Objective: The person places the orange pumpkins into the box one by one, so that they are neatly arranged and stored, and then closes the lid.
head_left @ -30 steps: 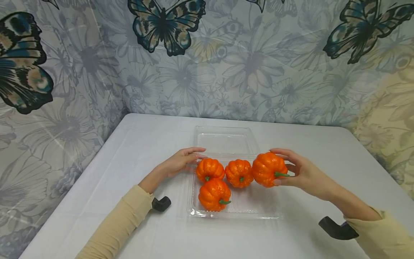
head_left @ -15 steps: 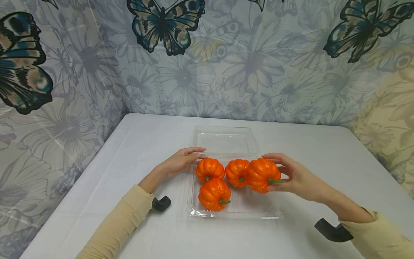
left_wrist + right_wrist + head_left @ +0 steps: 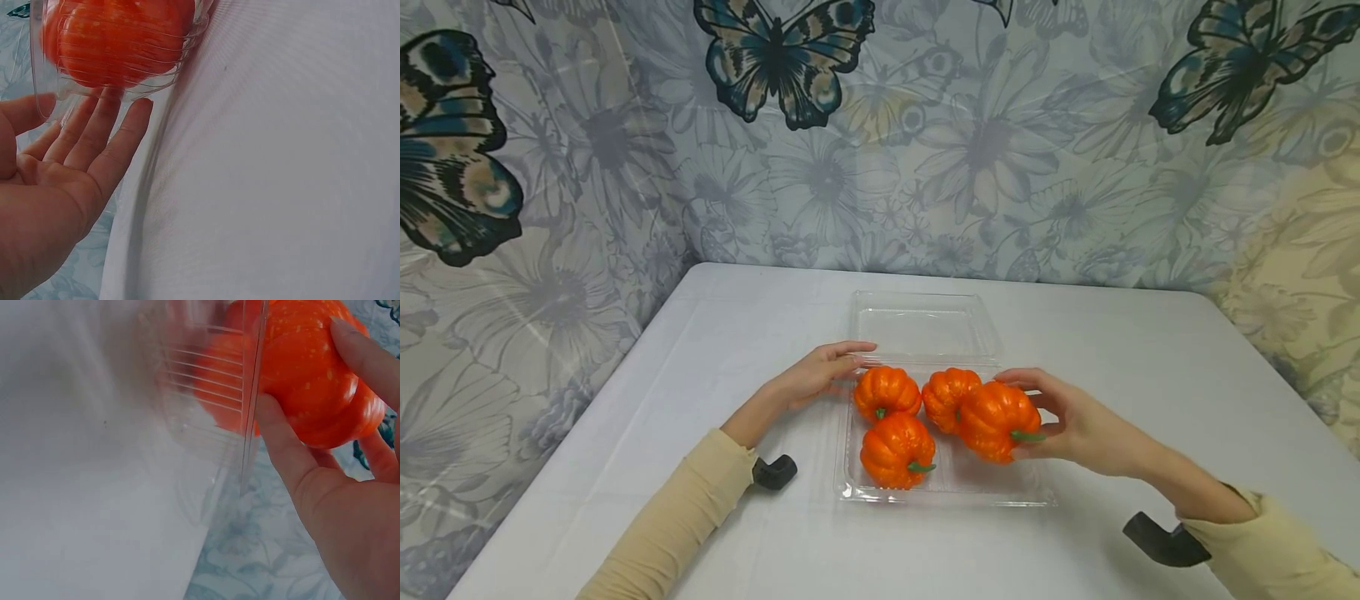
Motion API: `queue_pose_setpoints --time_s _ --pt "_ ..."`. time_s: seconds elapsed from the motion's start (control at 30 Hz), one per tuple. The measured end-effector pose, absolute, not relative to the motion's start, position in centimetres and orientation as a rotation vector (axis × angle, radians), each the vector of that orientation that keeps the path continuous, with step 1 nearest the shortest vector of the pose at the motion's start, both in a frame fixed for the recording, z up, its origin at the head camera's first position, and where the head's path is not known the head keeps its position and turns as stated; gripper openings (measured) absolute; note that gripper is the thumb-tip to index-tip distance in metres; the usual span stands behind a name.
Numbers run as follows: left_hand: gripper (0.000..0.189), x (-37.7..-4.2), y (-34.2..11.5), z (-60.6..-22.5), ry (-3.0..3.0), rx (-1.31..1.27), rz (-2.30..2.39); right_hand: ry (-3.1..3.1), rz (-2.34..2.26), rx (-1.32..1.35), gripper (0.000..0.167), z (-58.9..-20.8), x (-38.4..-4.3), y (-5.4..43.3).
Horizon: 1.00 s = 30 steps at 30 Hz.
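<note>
In the head view my right hand (image 3: 1078,429) holds an orange toy-like pumpkin (image 3: 997,422) with a green stem, fingers and thumb around its right side. It hangs over the right half of a clear plastic clamshell container (image 3: 947,500), overlapping another pumpkin (image 3: 945,398) there. Two more pumpkins sit in its left half, one at the back (image 3: 886,392) and one in front (image 3: 897,452). My left hand (image 3: 817,377) touches the container's back left side. In the left wrist view its fingers (image 3: 94,140) lie nearly straight against the ribbed clear wall, thumb at the rim.
The container's clear lid (image 3: 925,325) lies folded back behind the base. A white cloth covers the table (image 3: 737,542). Patterned butterfly fabric (image 3: 880,183) stands behind the table and at its sides. Black curved pieces (image 3: 1165,540) stick out at both cuffs.
My right hand has moved the held pumpkin left and toward the front, across the container. The left hand and the other pumpkins stay where they were.
</note>
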<state>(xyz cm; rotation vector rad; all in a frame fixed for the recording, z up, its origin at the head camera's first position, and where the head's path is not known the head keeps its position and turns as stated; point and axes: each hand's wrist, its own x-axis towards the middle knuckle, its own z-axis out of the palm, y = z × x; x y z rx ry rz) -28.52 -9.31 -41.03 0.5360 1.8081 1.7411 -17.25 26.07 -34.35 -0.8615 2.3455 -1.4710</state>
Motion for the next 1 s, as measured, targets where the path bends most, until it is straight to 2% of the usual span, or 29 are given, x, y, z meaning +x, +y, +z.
queue_pose_setpoints --time_s 0.57,1.0 --pt "0.045 -28.6 -9.3 -41.1 1.811 0.526 1.739 2.418 -1.167 -1.014 0.069 -34.4 -16.3 24.1" --pt "0.046 -28.4 -9.2 -41.0 1.821 0.517 1.736 2.557 -0.938 -0.985 0.070 -35.0 -16.0 22.7"
